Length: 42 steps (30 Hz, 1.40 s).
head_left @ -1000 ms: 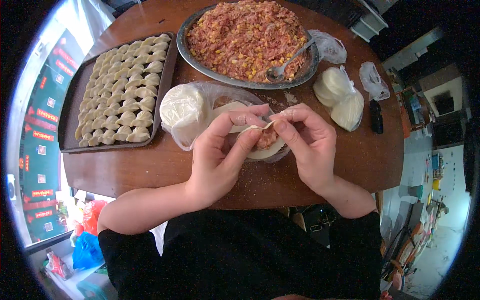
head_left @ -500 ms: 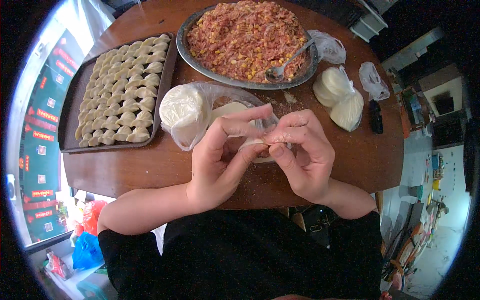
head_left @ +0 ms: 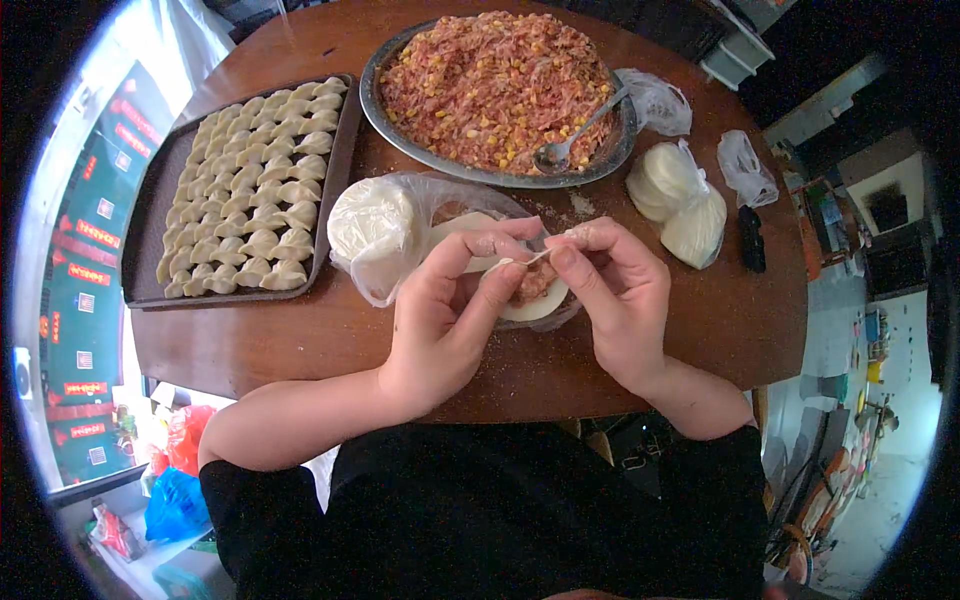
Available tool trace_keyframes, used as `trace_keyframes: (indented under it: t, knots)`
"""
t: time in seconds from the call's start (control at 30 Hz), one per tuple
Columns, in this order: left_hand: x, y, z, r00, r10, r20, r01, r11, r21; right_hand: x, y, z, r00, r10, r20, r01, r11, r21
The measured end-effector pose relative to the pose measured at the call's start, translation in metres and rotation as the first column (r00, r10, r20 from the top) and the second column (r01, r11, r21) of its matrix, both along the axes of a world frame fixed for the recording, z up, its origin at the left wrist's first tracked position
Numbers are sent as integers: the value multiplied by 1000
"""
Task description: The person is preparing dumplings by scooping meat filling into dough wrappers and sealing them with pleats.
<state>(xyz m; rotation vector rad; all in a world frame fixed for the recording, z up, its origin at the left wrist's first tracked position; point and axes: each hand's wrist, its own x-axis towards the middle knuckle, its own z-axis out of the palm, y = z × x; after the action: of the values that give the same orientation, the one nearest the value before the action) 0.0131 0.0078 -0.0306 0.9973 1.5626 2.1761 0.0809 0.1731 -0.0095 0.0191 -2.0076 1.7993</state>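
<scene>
My left hand and my right hand meet over the near middle of the table. Thumbs and fingertips of both hands pinch the thin pale edge of a dumpling wrapper. Pink meat filling shows just below the fingertips, with a round white wrapper surface around its near side. Whether that round and the pinched edge are one piece, I cannot tell. Behind my fingers, a clear plastic bag holds a stack of round wrappers; loose wrappers lie beside the stack, partly hidden by my left hand.
A dark tray with rows of folded dumplings sits on the left. At the far middle, a large metal basin holds meat-and-corn filling and a spoon. Bagged wrappers, crumpled plastic bags and a black object lie right.
My fingertips have shifted slightly up, and my right hand has opened out from its curled pose. The meat filling and white wrapper below them show more now.
</scene>
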Motion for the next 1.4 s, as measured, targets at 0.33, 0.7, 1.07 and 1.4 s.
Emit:
trace_keyframes:
  t: [0.33,0.7,1.07,1.4]
  knots:
    - [4,-2,-3,984,33,-177,-13,994,109,8,-8,4,985,-4,-171,45,971,235]
    - [0,-5,2,942,46,-333,-34,999,41,8,-7,-2,984,49,-173,-14,980,197]
    - [-3,-7,12,960,9,-279,-16,1000,-23,8,1,24,977,164,-134,-101,917,387]
    - [-1,-1,6,999,31,-18,-30,997,67,4,2,5,998,57,20,-58,998,12]
